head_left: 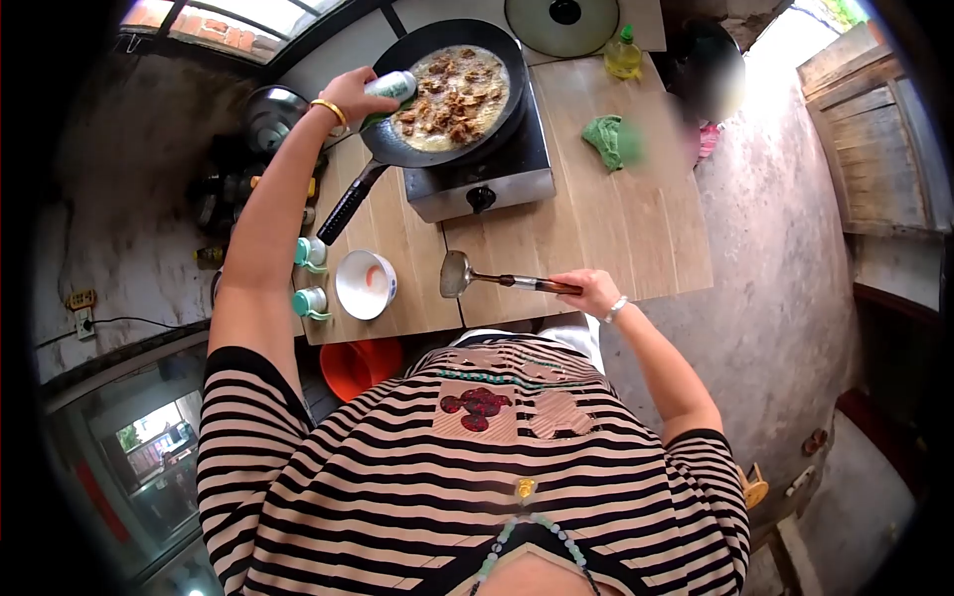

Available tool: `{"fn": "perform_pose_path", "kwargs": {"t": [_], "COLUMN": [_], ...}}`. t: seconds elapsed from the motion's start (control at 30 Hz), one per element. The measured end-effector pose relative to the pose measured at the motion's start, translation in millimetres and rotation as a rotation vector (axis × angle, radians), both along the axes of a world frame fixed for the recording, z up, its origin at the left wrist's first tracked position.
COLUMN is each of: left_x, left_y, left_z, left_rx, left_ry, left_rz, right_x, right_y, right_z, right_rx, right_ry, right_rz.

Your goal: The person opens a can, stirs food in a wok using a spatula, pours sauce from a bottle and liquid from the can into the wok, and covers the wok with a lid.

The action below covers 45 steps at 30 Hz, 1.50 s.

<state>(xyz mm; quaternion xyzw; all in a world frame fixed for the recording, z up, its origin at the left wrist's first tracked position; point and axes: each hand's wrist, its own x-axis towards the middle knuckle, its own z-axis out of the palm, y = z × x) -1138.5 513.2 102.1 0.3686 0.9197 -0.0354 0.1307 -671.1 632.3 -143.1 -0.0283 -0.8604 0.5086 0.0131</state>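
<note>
My left hand (356, 94) is closed round a bottle with a white top (394, 86), tilted over the left side of the wok (393, 149). Browned pieces of food (462, 99) lie in bubbling liquid inside the wok, which sits on a single-burner stove (477, 184). Its black handle (343, 214) points toward me on the left. In my right hand (588, 293) is a spatula (497, 280), gripped by its dark handle. The metal blade is over the front of the table, apart from the wok. The bottle's label is too small to read.
A white bowl (383, 298) and two teal-lidded jars (310, 301) stand at the table's front left. A glass lid (561, 25), a yellow-green bottle (623, 58) and a green cloth (606, 141) are at the back right. A red bucket (358, 368) sits below the edge.
</note>
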Motion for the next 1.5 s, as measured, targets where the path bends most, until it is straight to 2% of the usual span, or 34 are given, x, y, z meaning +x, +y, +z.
{"fn": "perform_pose_path", "kwargs": {"t": [0.07,0.13,0.2,0.23,0.27,0.33,0.37,0.4,0.43,0.47,0.5,0.53,0.6,0.7,0.8,0.9,0.97,1.07,1.13,1.17,1.2,1.27,1.37,1.5], "left_x": [-1.4,-5.6,-10.5,-11.1,-11.0,11.5,17.1,13.8,8.6,3.9,-5.3,-9.5,-7.6,11.0,16.7,14.9,16.7,19.2,24.6,28.0,30.7,34.9,36.4,40.4], "left_y": [1.1,0.3,-2.6,-4.7,-7.0,-0.4,-5.5,-5.2,-5.3,-7.8,-9.3,-11.7,-21.3,-32.2,-52.0,-79.1,-92.4,-105.1,-109.7,-112.1,-114.3,-118.9,-131.7,-150.5], "left_z": [-3.4,-8.7,-12.6,-14.6,-17.4,-4.8,-7.4,-7.5,-4.2,-1.0,0.9,0.4,-5.4,3.5,18.4,24.1,28.2,31.3,33.9,35.1,35.9,37.2,36.2,35.1], "left_rx": [0.153,0.297,0.204,0.248,0.29,-0.026,-0.075,0.065,0.2,0.332,0.459,0.459,0.413,0.411,0.543,0.627,0.629,0.67,0.693,0.71,0.72,0.733,0.721,0.72], "left_ry": [-0.13,-0.238,-0.177,-0.199,-0.221,0.098,0.3,0.178,0.055,-0.067,-0.172,-0.15,-0.084,-0.084,-0.225,-0.19,-0.162,-0.146,-0.149,-0.172,-0.188,-0.225,-0.255,-0.281], "left_rz": [0.003,0.104,0.029,0.067,0.105,-0.049,-0.278,-0.193,-0.106,-0.011,-0.001,0.028,-0.046,-0.026,0.054,0.056,0.049,0.007,-0.003,0.003,0.009,0.021,0.042,0.062], "right_x": [-9.0,-12.6,-13.1,-14.4,-15.7,-23.6,-34.5,-49.4,-71.5,-91.4,-109.7,-128.9,-155.8,-162.2,-155.6,-148.5,-154.6,-179.7,-205.8,-222.0,-236.9,-259.1,-262.9,-244.9], "right_y": [-0.4,0.0,5.3,8.6,14.1,23.3,36.2,54.7,73.7,96.8,114.9,129.5,148.5,161.8,166.2,125.7,71.2,-18.9,-65.1,-84.2,-100.7,-110.9,-106.7,-78.7], "right_z": [-25.1,-49.0,-54.9,-57.4,-60.4,-60.9,-61.6,-68.3,-64.8,-66.5,-55.2,-43.2,-44.7,-69.0,-92.5,-44.8,16.4,72.5,70.7,61.2,50.8,18.4,-1.0,-4.6], "right_rx": [0.139,0.147,0.199,0.2,0.243,0.319,0.402,0.517,0.709,0.74,0.826,0.913,0.875,0.717,0.503,0.398,0.29,0.36,0.403,0.439,0.529,0.767,0.772,0.728], "right_ry": [0.016,0.051,0.012,-0.068,-0.037,0.026,0.008,0.148,0.1,0.093,-0.025,-0.136,-0.351,-0.479,-0.29,-0.043,0.085,0.164,0.144,0.266,0.241,0.2,0.235,0.026], "right_rz": [0.072,0.06,0.062,0.099,0.084,0.057,-0.019,-0.177,-0.31,-0.416,-0.446,-0.471,-0.47,-0.342,-0.549,-0.666,-0.555,-0.394,-0.279,-0.261,-0.253,-0.235,-0.367,-0.479]}}
